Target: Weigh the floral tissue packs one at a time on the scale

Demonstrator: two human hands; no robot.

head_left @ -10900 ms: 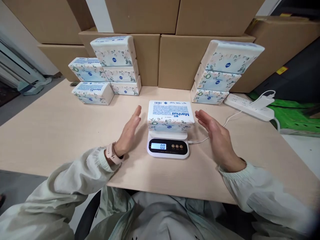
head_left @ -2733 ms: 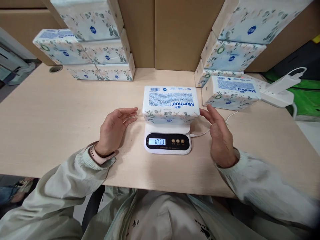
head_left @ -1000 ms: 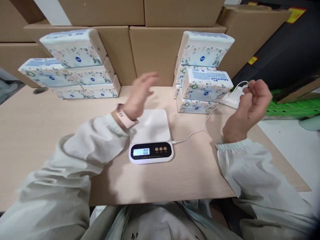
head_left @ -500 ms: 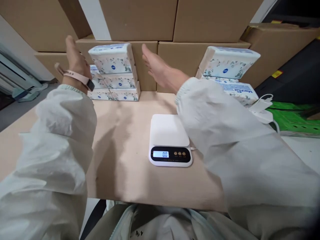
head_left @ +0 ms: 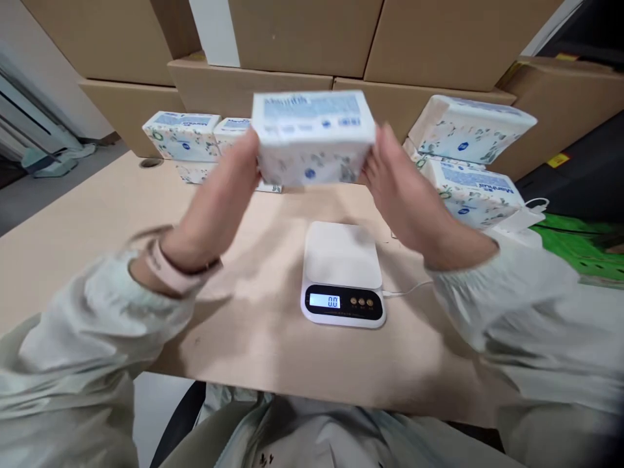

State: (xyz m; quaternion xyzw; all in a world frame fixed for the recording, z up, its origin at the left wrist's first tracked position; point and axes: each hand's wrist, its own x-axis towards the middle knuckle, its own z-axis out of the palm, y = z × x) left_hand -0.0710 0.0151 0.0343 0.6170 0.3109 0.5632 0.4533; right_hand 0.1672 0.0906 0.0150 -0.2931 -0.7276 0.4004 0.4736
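A: Where is the tissue pack point(head_left: 312, 136)?

B: In the air above the tabletop point(head_left: 273, 351), beyond the scale and toward the far edge. Its patterned side faces the person, and the printing on top is blurred.

A: And the grip?

B: Both hands are grasping it. The left hand point(head_left: 219, 195) presses one end and the right hand point(head_left: 409, 195) the other, so the pack is squeezed between them, roughly level.

A: Anything on the wrists?

B: A pale pink watch band point(head_left: 170, 272) circles the left one, and pale sleeves point(head_left: 97, 325) reach down to both.

A: What about that scale point(head_left: 344, 260)?

B: It's white, flat on the tabletop, nearer the near edge than the pack. Its lit display point(head_left: 325, 301) reads 0.0, with three round buttons point(head_left: 361, 301) beside it. A white cord point(head_left: 409, 288) leaves its right side.

A: More packs?

B: Yes. A low group of packs point(head_left: 182, 140) sits toward the far left corner, partly hidden by the left hand. Toward the far right corner there's a stack of packs point(head_left: 468, 140), with one marked "Manhua" point(head_left: 475, 185) in front.

A: And past those?

B: A white power strip point(head_left: 529, 237) near the right edge, and piled cardboard boxes point(head_left: 302, 39) along the far edge.
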